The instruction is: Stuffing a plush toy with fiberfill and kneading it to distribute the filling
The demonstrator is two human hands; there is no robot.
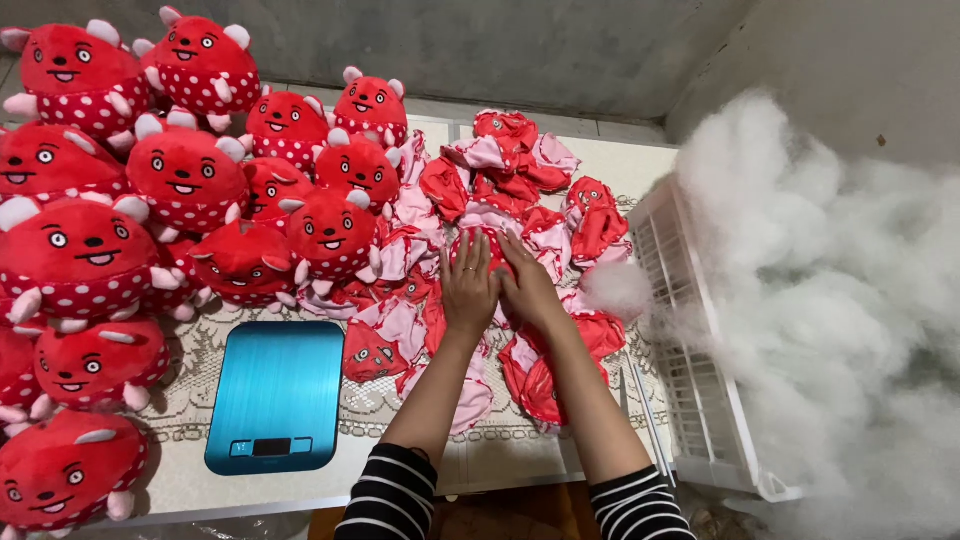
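Your left hand [468, 283] and right hand [527, 285] lie side by side, fingers flat and extended, each grip spread and pinching nothing, pressing an unstuffed red toy skin [478, 240] amid the heap of empty skins [520, 160] mid-desk. Stuffed red plush toys [190, 175] are stacked left; a blue scale [275, 395] sits near your left forearm; white stuffing [830, 300] fills the right.

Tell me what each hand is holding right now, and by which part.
Nothing is clearly held. The left hand and right hand lie flat, fingers extended, side by side on an unstuffed red plush toy skin atop the pile; no closed grip shows.
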